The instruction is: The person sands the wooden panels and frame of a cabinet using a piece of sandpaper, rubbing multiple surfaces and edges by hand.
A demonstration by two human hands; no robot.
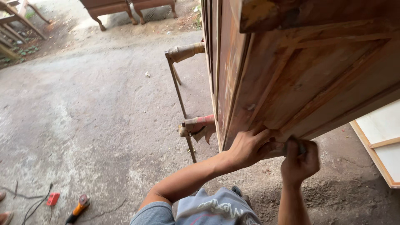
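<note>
The left hand (pixel 250 146) is pressed flat, grip released, against the lower edge of the reddish wooden panel (pixel 308 75) at near right. The right hand (pixel 299 162) is clenched on a small dark tool (pixel 301 146), held against that edge.

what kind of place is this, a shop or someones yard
Most likely an open-air furniture or carpentry workshop. A large unfinished wooden panel rests on metal trestles over a bare concrete floor, wooden furniture frames stand at the back, and an orange power tool lies by its cord.
</note>
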